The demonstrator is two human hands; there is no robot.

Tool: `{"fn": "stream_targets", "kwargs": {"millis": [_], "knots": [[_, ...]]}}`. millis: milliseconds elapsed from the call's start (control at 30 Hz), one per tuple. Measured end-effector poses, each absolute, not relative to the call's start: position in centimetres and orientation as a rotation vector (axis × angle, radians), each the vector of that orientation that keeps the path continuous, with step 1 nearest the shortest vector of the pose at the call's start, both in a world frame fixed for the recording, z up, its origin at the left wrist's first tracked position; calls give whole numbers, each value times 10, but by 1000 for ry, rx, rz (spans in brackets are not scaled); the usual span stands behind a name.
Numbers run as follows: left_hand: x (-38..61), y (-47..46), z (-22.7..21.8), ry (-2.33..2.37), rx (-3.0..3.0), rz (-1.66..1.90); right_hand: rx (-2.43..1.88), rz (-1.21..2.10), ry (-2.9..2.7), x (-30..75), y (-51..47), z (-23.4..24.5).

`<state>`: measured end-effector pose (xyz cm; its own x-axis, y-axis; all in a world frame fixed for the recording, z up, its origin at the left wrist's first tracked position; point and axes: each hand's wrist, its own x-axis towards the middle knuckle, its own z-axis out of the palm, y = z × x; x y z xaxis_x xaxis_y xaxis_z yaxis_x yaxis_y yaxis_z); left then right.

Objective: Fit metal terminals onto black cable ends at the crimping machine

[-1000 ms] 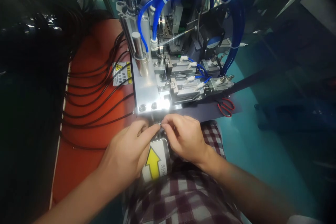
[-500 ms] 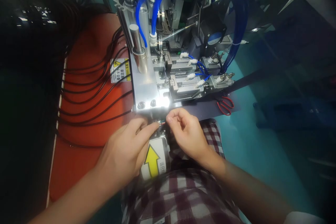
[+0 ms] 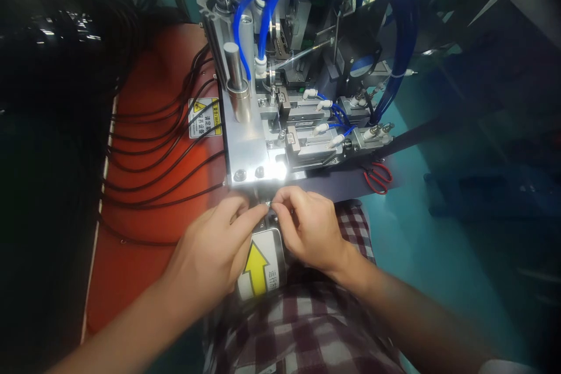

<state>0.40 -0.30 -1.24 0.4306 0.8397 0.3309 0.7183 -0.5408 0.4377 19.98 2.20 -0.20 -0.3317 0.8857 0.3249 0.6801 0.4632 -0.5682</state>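
Observation:
At the front edge of a metal machine [image 3: 249, 149], my two hands meet with fingertips almost touching. My left hand [image 3: 214, 239] is closed, thumb and index finger pinching the end of some thin wires [image 3: 269, 204]. From the other side my right hand [image 3: 313, 225] pinches at the same wires, its thumb and index finger together. Only a tiny bit of the wires shows between the fingertips. Just below them is a white label with a yellow arrow [image 3: 256, 269] on a machine part.
Several black cables [image 3: 162, 170] run across the orange tabletop [image 3: 144, 280] at left, near a warning sticker [image 3: 204, 118]. Blue air hoses [image 3: 405, 17] arch over the cylinders. Red-handled scissors [image 3: 379, 178] lie at the right on a dark ledge.
My right hand has moved slightly left, closing the gap to my left fingertips. Reddish wires that showed between the hands are now mostly covered. The view has shifted a little.

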Motion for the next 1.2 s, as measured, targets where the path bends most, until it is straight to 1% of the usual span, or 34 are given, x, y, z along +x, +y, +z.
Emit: {"fn": "stream_targets", "kwargs": {"millis": [500, 633, 733, 900, 1067, 1200], "knots": [[5, -2, -14, 1347, 2472, 775, -1476, 813, -1949, 198, 21, -1], [4, -3, -13, 1351, 2477, 782, -1673, 1054, -1823, 195, 27, 10], [3, -3, -13, 1353, 2476, 794, -1725, 1197, -1742, 197, 30, 15], [4, -2, -15, 1340, 2479, 795, -1658, 1142, -1647, 200, 26, 14], [4, -4, -15, 1355, 2476, 816, -1599, 1171, -1675, 196, 25, 7], [4, -4, -14, 1337, 2478, 810, -1489, 1008, -1796, 194, 24, 3]]}}
